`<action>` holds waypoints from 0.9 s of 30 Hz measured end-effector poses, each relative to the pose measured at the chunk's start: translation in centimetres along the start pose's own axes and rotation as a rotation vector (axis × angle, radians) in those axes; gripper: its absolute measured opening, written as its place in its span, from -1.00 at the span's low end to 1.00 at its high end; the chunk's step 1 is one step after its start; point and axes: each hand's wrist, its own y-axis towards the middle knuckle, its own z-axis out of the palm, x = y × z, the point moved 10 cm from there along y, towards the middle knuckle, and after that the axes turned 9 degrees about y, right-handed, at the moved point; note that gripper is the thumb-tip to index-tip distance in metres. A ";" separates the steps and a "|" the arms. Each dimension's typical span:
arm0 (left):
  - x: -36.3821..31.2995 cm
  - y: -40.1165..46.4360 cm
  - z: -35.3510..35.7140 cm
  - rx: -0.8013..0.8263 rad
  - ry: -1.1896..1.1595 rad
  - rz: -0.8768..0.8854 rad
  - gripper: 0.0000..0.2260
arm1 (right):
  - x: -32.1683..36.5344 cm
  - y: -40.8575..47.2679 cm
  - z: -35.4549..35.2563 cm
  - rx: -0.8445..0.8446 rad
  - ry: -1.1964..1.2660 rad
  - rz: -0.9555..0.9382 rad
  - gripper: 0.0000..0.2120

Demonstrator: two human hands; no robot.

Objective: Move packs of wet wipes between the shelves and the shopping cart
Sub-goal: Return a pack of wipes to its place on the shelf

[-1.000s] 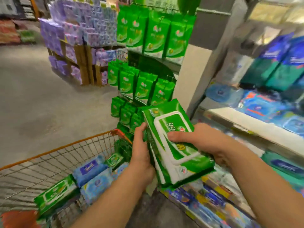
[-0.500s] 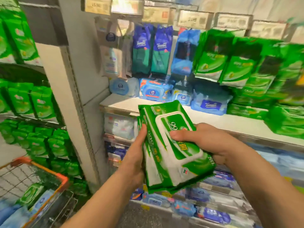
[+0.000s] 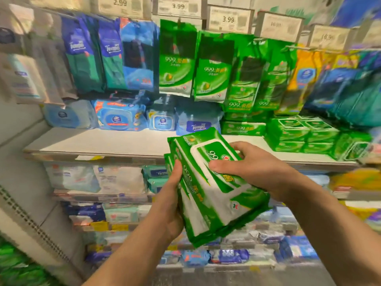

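— Well, where were the wipes?
— Held up in front of the white shelf (image 3: 115,142), clear of its board, tilted with the white flip lid facing up: a green stack of wet wipes packs (image 3: 214,195), at least 2 by the edges, exact count hard to tell.
— And the hands?
— Both grasping that stack. Left hand (image 3: 172,205) curled against the near left side, thumb up along the edge. Right hand (image 3: 253,170) clamped over the top from the right, thumb laid across the lid, fingers wrapped over the far edge.
— Anything on the shelf behind?
— Blue packs (image 3: 120,116) standing along the back at the left, green packs (image 3: 299,135) stacked at the right, well apart from the held stack. Hung above: blue bags (image 3: 92,54) at left, green bags (image 3: 177,65) in the middle. Read off the price tags (image 3: 178,6) higher up: 2.99, 3.99, 3.99; the rest too blurred.
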 end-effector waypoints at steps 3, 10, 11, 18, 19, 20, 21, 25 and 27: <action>0.1 2.4 2.0 0.022 -0.036 -0.023 -0.46 | 2.0 1.8 -2.5 -0.131 -0.336 -0.109 -0.21; -2.2 9.3 3.4 -0.004 0.075 0.030 -0.36 | 1.6 7.2 -5.2 -0.159 -0.503 -0.037 0.01; -2.6 10.3 3.4 -0.015 0.103 0.037 -0.37 | 1.5 7.8 -5.9 -0.169 -0.441 -0.028 -0.10; -3.7 14.9 3.4 -0.051 0.163 -0.020 -0.51 | -0.4 10.6 -10.7 -0.178 -0.226 -0.034 -0.50; -3.9 15.3 3.4 -0.057 0.159 -0.025 -0.57 | -1.1 10.8 -11.6 -0.180 -0.167 0.016 -0.56; -4.1 15.7 3.3 -0.061 0.154 -0.028 -0.64 | -1.8 11.1 -12.5 -0.192 -0.141 0.058 -0.57; -4.3 16.0 3.2 -0.066 0.146 -0.032 -0.69 | -2.4 11.4 -13.3 -0.203 -0.144 0.085 -0.53; -4.8 16.8 2.5 -0.141 0.106 -0.008 -0.71 | -3.4 13.5 -15.1 -0.197 -0.278 0.119 -0.30; -5.1 17.0 2.4 -0.173 0.080 0.012 -0.69 | -3.4 15.1 -15.6 -0.152 -0.449 0.109 -0.31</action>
